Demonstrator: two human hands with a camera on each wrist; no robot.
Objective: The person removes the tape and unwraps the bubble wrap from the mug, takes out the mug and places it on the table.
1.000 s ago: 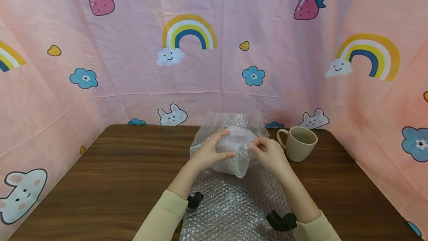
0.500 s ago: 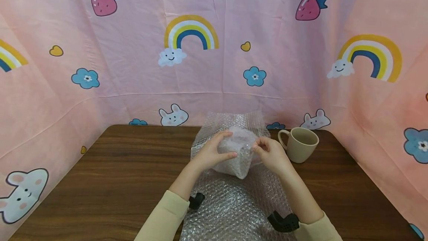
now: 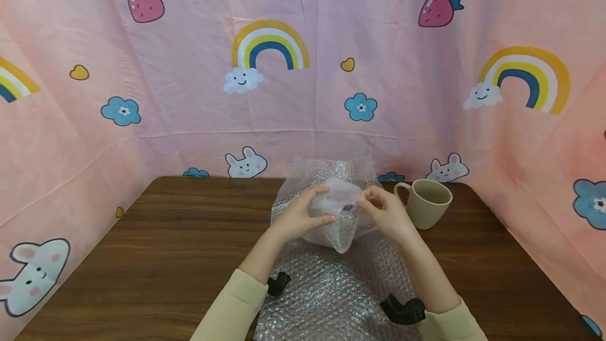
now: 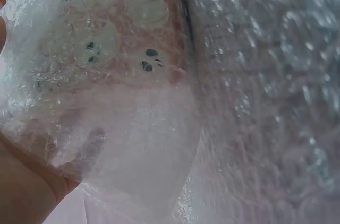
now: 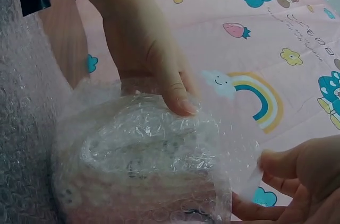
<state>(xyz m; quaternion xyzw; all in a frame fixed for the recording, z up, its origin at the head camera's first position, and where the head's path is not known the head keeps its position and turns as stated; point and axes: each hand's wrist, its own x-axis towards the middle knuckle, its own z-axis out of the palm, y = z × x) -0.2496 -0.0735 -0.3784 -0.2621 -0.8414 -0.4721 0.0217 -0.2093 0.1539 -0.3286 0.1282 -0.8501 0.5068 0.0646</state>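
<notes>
A bundle wrapped in clear bubble wrap [image 3: 333, 228] sits near the back of the table in the head view. Through the plastic in the left wrist view shows a pink, straight-edged thing [image 4: 114, 49] patterned with pale round animal faces. My left hand [image 3: 299, 216] holds the bundle from the left, thumb on the near side and fingers round the far side. At its right side my right hand [image 3: 387, 213] pinches a loose edge of the wrap between thumb and fingers. In the right wrist view a thin clear flap [image 5: 241, 152] stretches from the bundle to those fingertips.
A long bubble wrap sheet [image 3: 326, 293] lies beneath the bundle and runs toward the person. A beige mug [image 3: 430, 205] stands close behind the right hand. The brown wooden table [image 3: 156, 262] backs onto a pink printed curtain [image 3: 189, 67].
My right hand has shifted slightly up and to the right with the pinched edge of the wrap. The left hand keeps its hold on the bundle.
</notes>
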